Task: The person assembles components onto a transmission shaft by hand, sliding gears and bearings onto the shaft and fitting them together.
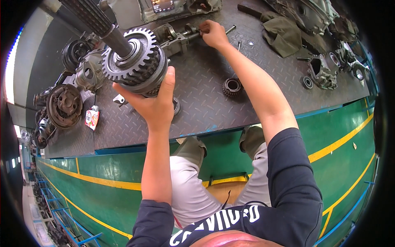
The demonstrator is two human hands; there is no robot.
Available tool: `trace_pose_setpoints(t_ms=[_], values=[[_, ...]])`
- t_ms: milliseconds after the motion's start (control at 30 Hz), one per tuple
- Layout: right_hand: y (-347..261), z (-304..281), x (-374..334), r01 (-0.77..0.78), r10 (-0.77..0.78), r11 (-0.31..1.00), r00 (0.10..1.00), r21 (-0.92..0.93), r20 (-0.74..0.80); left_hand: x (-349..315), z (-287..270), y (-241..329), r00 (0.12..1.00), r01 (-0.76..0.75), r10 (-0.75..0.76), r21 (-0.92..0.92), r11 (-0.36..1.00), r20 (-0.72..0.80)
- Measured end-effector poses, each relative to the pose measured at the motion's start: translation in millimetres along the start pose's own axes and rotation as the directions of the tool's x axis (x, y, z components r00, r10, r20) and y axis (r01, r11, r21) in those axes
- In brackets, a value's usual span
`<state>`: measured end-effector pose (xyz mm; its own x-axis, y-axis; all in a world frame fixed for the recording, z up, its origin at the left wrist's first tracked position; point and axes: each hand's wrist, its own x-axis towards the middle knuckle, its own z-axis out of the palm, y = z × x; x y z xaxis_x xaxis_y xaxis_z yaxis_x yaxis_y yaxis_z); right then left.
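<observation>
Here's the left hand (152,105), wrapped firmly around the gear stack (142,68), held up over the bench (197,111) with its long shaft pointing up and left. Across to the right hand (214,35): fingers curled at the end of a small shaft (191,36), just right of a housing (177,44); whether they grip, I can't tell. Over right, an open casing (323,73), its inside too small to read, a ring (307,82) beside it. On the left, a packet (92,117), contents hidden!

Lg. white lettering (222,220) on dark tee (290,189); pkt. (92,118) & screen (163,5) txt too sm.
</observation>
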<state>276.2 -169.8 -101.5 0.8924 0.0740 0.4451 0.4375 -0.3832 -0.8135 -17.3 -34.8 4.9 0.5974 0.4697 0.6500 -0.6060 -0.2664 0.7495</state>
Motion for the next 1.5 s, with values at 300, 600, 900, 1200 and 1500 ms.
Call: trace_pose_setpoints(t_ms=[300, 600, 900, 1200, 1500], values=[[-9, 7, -12, 0.201, -0.228, 0.959, 0.966, -0.202, -0.120, -1, 1, 5, 1.000, 0.018, -0.018, -0.026, 0.999, 0.011], [-1, 0, 4, 0.216, -0.293, 0.883, 0.947, -0.416, -0.130, 0, -8, 0, 0.998, -0.040, 0.041, -0.023, 0.999, 0.046], [24, 1, 18, -0.309, 0.407, 0.727, 0.913, 0.613, -0.021, 1, -4, 0, 0.999, -0.030, 0.031, -0.016, 0.999, 0.032], [-3, -2, 9, -0.520, 0.391, 0.566, 0.853, 0.640, 0.347, 6, -16, -1, 1.000, -0.024, 0.024, 0.009, 1.000, -0.011], [19, 12, 6, -0.400, 0.355, 0.844, 0.916, 0.357, 0.187, 5, -22, -6, 1.000, -0.023, 0.023, 0.004, 1.000, -0.021]])
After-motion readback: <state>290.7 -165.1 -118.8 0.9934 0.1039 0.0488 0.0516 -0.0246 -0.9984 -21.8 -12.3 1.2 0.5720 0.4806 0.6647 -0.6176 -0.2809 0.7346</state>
